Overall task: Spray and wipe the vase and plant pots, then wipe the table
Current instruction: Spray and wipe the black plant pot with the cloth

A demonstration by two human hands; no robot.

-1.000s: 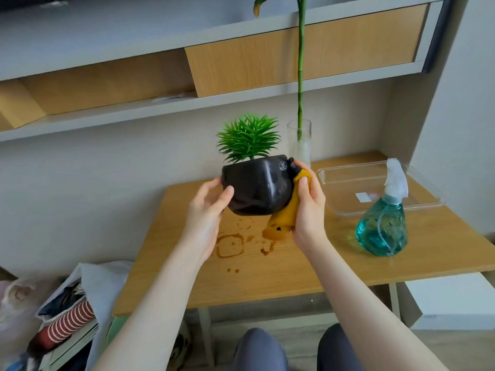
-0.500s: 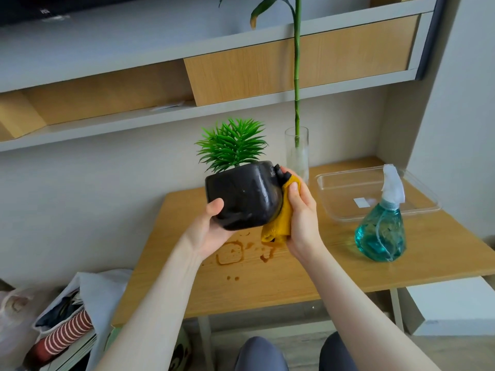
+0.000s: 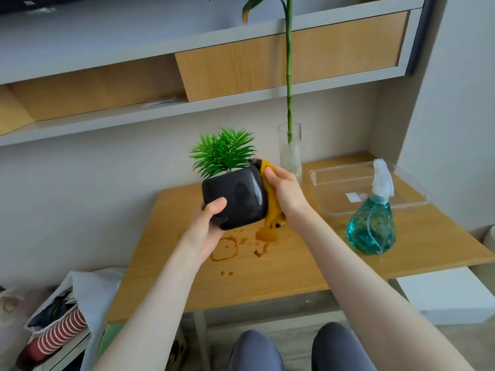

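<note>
A glossy black plant pot (image 3: 235, 198) with a spiky green plant is held in the air above the wooden table (image 3: 289, 266). My left hand (image 3: 205, 231) grips the pot from below, thumb on its front face. My right hand (image 3: 285, 191) holds a yellow cloth (image 3: 272, 207) pressed against the pot's right side; the cloth's tail hangs down. A tall glass vase (image 3: 289, 151) with a green stalk stands behind the pot. The teal spray bottle (image 3: 372, 226) stands on the table to the right.
Brown wet stains (image 3: 226, 247) mark the tabletop below the pot. A clear plastic tray (image 3: 334, 207) lies at the back right. Wall shelves (image 3: 187, 108) hang above. Bags and clutter (image 3: 56, 325) sit on the floor at the left, a white box (image 3: 450, 298) at the right.
The pot has been turned upright and shifted slightly. My left hand moved from its side to underneath it. My right hand slid the cloth up along the pot's right side.
</note>
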